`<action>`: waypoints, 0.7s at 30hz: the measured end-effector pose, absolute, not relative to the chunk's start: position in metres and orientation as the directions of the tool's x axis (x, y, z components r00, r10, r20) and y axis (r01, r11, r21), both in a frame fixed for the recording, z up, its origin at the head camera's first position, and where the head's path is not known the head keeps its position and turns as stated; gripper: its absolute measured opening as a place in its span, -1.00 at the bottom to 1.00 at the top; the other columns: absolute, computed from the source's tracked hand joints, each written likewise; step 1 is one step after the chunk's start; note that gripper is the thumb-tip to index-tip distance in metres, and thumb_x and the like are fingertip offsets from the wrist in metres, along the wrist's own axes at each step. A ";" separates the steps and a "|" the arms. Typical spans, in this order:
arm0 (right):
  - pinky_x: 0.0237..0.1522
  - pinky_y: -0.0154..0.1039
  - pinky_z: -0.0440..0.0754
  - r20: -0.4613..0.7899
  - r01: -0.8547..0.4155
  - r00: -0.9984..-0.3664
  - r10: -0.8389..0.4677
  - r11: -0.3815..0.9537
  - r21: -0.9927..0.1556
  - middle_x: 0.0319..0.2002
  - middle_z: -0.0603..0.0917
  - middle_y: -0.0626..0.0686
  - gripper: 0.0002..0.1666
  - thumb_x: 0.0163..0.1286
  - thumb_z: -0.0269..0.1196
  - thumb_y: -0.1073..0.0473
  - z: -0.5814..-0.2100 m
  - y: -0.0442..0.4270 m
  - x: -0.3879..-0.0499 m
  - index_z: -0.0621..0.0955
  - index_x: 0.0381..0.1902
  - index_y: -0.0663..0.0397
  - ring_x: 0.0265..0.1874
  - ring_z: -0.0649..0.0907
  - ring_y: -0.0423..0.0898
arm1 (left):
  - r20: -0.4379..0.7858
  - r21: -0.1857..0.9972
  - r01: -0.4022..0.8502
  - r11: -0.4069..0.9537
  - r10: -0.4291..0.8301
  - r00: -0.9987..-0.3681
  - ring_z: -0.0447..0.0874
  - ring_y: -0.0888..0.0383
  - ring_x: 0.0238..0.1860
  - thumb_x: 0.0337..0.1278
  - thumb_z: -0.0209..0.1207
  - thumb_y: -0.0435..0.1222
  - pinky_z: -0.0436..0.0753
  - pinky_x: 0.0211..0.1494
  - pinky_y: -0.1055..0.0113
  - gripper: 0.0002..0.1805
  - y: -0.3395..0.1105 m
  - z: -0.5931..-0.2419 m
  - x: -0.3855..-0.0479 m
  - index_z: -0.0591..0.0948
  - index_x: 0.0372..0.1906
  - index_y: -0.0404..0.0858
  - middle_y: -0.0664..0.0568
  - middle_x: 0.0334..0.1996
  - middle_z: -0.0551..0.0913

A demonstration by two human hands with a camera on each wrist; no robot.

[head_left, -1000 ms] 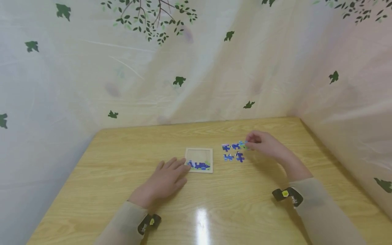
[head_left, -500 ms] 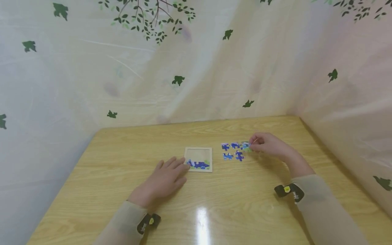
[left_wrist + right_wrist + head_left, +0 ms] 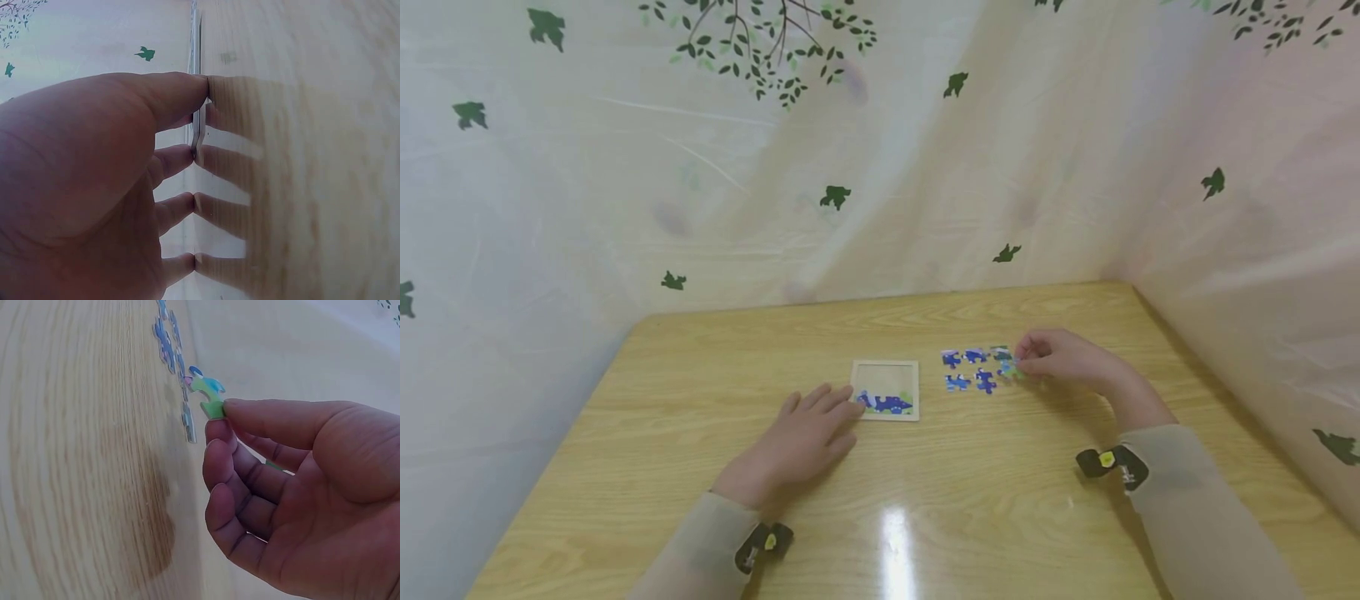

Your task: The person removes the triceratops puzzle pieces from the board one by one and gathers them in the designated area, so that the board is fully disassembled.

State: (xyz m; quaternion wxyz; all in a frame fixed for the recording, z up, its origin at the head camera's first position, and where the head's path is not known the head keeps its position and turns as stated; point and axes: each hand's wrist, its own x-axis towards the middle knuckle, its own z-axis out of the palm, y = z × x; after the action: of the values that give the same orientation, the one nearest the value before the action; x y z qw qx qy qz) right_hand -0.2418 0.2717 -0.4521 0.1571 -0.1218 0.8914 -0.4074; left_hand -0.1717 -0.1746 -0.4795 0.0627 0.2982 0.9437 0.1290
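Between thumb and fingertips my right hand pinches a green and light-blue jigsaw piece, lifted off the table in the right wrist view. Several loose pieces lie just left of it, among them a dark blue piece and a teal piece. My left hand lies with spread, fairly straight fingers, its fingertips touching the left edge of a square wooden puzzle frame. Joined blue and green pieces fill the lower part of the frame, and its upper part shows bare wood.
The light wooden table carries the frame and the pieces. A pale curtain with leaf prints hangs behind the table and along its sides. Small wrist cameras are strapped at both cuffs.
My right hand has moved slightly right and toward me with the green and light-blue piece, uncovering the teal piece. The left hand stays by the frame.
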 end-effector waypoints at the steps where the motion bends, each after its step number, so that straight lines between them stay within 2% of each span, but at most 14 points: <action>1: -0.19 -0.15 0.62 -0.182 -0.091 -0.920 -0.347 0.642 -0.761 -0.19 0.71 0.12 -0.78 0.63 0.33 0.20 -0.452 0.272 -0.242 0.63 0.03 0.27 -0.21 0.61 0.02 | -0.041 0.281 0.548 0.788 0.580 -0.814 0.08 -0.33 0.73 0.76 0.09 -0.08 -0.02 0.66 -0.53 -0.44 -0.175 -0.480 -0.172 0.48 0.65 -0.11 -0.15 0.73 0.26; 21: -0.23 -0.20 0.58 -0.228 -0.075 -0.913 -0.340 0.687 -0.723 -0.23 0.68 0.09 -0.83 0.64 0.30 0.24 -0.453 0.269 -0.241 0.62 0.00 0.29 -0.24 0.58 0.00 | -0.052 0.271 0.539 0.797 0.571 -0.819 0.07 -0.32 0.73 0.75 0.10 -0.07 -0.03 0.68 -0.51 -0.44 -0.174 -0.482 -0.174 0.49 0.65 -0.09 -0.13 0.73 0.25</action>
State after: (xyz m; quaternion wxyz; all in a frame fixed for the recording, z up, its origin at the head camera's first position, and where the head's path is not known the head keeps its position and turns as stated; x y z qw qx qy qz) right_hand -0.2411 0.2686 -0.4531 0.1746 -0.1151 0.9017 -0.3784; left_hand -0.1736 -0.1743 -0.4822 0.0655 0.2934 0.9458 0.1232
